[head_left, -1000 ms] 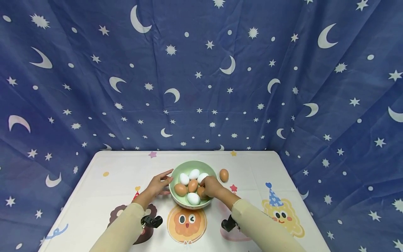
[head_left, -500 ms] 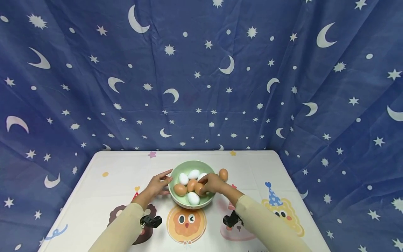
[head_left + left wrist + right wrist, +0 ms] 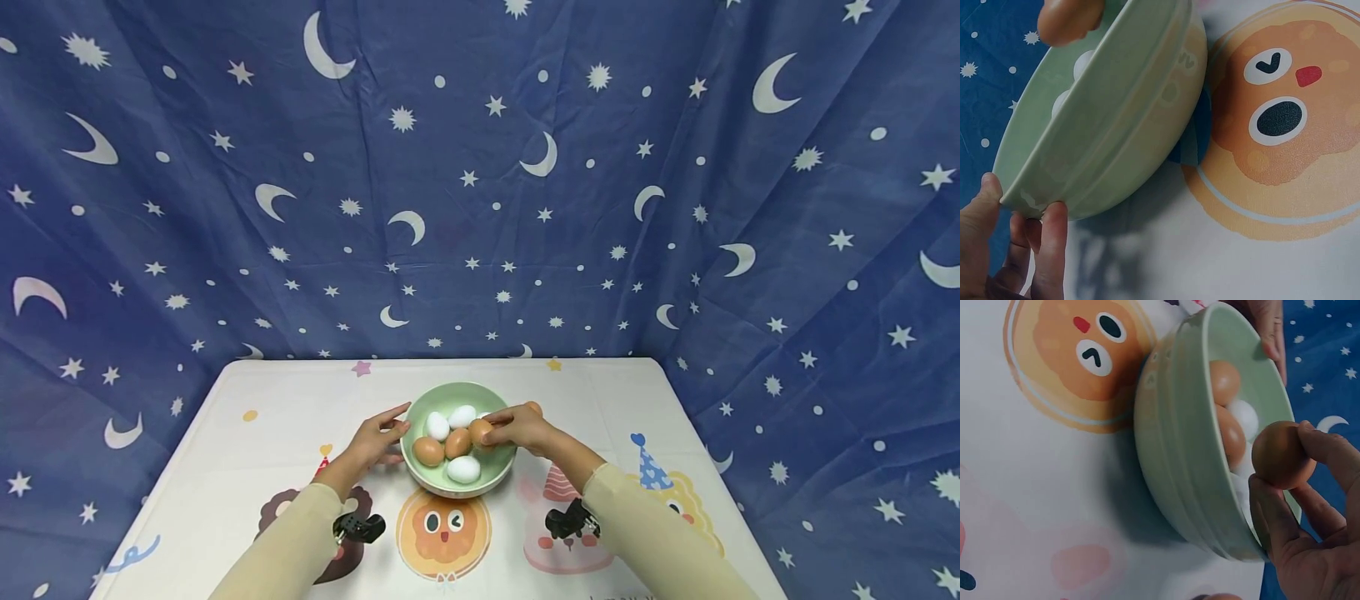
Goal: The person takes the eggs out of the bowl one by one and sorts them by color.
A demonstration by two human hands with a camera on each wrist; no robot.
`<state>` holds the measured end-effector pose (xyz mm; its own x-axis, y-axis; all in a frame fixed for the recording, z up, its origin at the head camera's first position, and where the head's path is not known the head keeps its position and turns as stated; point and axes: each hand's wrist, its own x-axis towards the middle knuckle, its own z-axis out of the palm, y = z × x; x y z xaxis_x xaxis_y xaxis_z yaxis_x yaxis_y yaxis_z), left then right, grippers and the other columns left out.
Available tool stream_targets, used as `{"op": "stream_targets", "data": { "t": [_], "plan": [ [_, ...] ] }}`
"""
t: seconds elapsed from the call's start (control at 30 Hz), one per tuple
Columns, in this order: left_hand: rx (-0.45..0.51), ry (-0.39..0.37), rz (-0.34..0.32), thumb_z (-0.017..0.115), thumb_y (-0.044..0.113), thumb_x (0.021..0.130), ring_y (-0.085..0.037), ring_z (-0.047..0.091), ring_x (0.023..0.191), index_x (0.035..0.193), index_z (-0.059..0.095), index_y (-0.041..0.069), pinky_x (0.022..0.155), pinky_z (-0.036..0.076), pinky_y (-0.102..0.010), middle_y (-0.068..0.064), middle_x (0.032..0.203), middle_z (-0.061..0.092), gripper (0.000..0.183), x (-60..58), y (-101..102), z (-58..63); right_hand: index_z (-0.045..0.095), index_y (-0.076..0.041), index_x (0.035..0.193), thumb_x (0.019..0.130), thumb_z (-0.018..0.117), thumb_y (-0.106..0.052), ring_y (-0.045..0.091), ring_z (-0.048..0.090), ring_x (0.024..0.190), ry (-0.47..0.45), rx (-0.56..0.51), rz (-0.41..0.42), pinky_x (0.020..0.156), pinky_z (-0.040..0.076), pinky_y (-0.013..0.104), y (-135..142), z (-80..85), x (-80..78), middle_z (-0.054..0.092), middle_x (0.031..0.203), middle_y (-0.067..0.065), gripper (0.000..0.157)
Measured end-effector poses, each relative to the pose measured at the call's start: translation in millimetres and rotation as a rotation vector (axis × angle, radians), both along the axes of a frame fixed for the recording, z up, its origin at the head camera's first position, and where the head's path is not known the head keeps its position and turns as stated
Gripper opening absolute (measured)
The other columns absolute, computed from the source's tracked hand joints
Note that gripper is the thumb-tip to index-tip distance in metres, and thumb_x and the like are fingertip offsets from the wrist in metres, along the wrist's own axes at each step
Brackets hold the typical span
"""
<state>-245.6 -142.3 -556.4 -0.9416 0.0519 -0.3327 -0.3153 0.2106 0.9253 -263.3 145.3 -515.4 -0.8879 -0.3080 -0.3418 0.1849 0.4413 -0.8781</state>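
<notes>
A pale green bowl (image 3: 459,392) stands mid-table with white and brown eggs in it. At its left rim my left hand (image 3: 371,440) pinches the edge; the left wrist view shows the thumb at the rim and fingers on the outer wall. Over the bowl's right side, my right hand (image 3: 527,427) holds a brown egg (image 3: 1280,456) between thumb and fingers, raised above the others. Two brown eggs (image 3: 428,451) and a white egg (image 3: 464,469) lie in front, with more white eggs (image 3: 437,426) behind. My right hand partly covers one white egg.
Another brown egg (image 3: 534,407) lies on the table right of the bowl, partly hidden behind my right hand. A white cloth with cartoon prints (image 3: 445,533) covers the table. Behind hangs a blue curtain (image 3: 480,225) with moons and stars.
My right hand has lifted a brown egg up from among the others and drawn it slightly back and right. The front white egg has shifted slightly. My left hand stays at the rim.
</notes>
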Motion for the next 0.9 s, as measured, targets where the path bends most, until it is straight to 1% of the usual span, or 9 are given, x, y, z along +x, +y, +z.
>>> {"op": "stream_targets", "data": {
  "t": [0.1,0.2,0.37,0.47,0.57,0.63,0.7,0.83,0.9],
  "plan": [
    [0.004,0.001,0.002,0.058,0.019,0.101,-0.024,0.065,0.104,0.148,0.047,0.017,0.069,0.065,-0.036,-0.014,0.119,0.051,0.048,-0.5,0.1,-0.5,0.066,0.006,0.123,0.079,0.08,-0.004,0.02,0.068,0.095,-0.038,-0.084,-0.024,0.089,0.061,0.038,6.7,2.5,-0.6,0.069,0.111,0.018,0.047],
    [0.006,0.001,0.002,0.058,0.019,0.101,-0.024,0.065,0.103,0.148,0.047,0.017,0.069,0.065,-0.036,-0.014,0.119,0.051,0.048,-0.9,-0.3,-1.5,0.062,0.009,0.125,0.082,0.077,-0.001,0.024,0.07,0.095,-0.065,-0.153,-0.036,0.092,0.06,0.04,14.6,4.5,-1.1,0.067,0.112,0.023,0.048],
    [0.003,-0.003,-0.001,0.059,0.022,0.1,-0.024,0.065,0.104,0.148,0.047,0.018,0.069,0.065,-0.036,-0.014,0.119,0.051,0.05,-1.2,-0.5,-1.9,0.06,0.008,0.128,0.084,0.077,-0.008,0.022,0.069,0.099,-0.044,-0.138,-0.087,0.09,0.06,0.033,27.3,7.6,-3.3,0.067,0.117,0.022,0.05],
    [-0.001,-0.009,0.001,0.059,0.022,0.1,-0.025,0.065,0.105,0.148,0.047,0.019,0.069,0.065,-0.037,-0.014,0.12,0.051,0.05,-1.3,-0.7,-2.0,0.062,0.005,0.128,0.085,0.077,-0.011,0.015,0.068,0.092,-0.028,-0.116,-0.138,0.087,0.059,0.031,34.3,8.8,-5.8,0.07,0.114,0.018,0.049],
    [-0.004,-0.007,0.003,0.059,0.022,0.1,-0.024,0.065,0.106,0.148,0.047,0.019,0.07,0.065,-0.037,-0.014,0.119,0.051,0.05,-1.7,-0.6,-2.6,0.062,0.004,0.128,0.086,0.075,-0.011,0.013,0.066,0.087,-0.026,-0.13,-0.194,0.089,0.058,0.034,41.4,8.6,-9.6,0.07,0.112,0.017,0.047],
    [-0.004,-0.005,0.003,0.059,0.021,0.1,-0.024,0.065,0.105,0.148,0.047,0.019,0.071,0.065,-0.039,-0.014,0.119,0.051,0.049,-1.8,-0.5,-3.0,0.061,0.006,0.129,0.086,0.074,-0.008,0.016,0.067,0.092,-0.024,-0.159,-0.233,0.096,0.056,0.038,46.3,8.3,-12.3,0.069,0.116,0.021,0.047],
    [-0.001,-0.003,0.003,0.059,0.02,0.1,-0.024,0.065,0.105,0.148,0.047,0.019,0.072,0.065,-0.041,-0.014,0.12,0.051,0.049,-1.4,-0.5,-3.3,0.059,0.008,0.129,0.086,0.074,-0.007,0.022,0.067,0.103,-0.014,-0.178,-0.266,0.103,0.053,0.04,51.7,7.4,-15.0,0.065,0.122,0.024,0.048],
    [0.001,0.004,0.0,0.059,0.02,0.1,-0.027,0.065,0.106,0.148,0.047,0.018,0.073,0.065,-0.043,-0.015,0.12,0.051,0.049,-0.9,-0.3,-3.0,0.056,0.01,0.131,0.088,0.071,-0.005,0.034,0.06,0.119,0.012,-0.202,-0.32,0.103,0.053,0.037,62.3,5.0,-20.2,0.058,0.13,0.029,0.048],
    [0.001,0.007,-0.001,0.058,0.02,0.1,-0.028,0.065,0.106,0.148,0.047,0.018,0.073,0.065,-0.043,-0.015,0.12,0.052,0.049,-0.8,-0.4,-3.1,0.054,0.011,0.133,0.09,0.07,-0.005,0.035,0.058,0.122,0.021,-0.214,-0.339,0.103,0.052,0.038,67.5,2.7,-21.6,0.056,0.132,0.031,0.049]
  ]
}}
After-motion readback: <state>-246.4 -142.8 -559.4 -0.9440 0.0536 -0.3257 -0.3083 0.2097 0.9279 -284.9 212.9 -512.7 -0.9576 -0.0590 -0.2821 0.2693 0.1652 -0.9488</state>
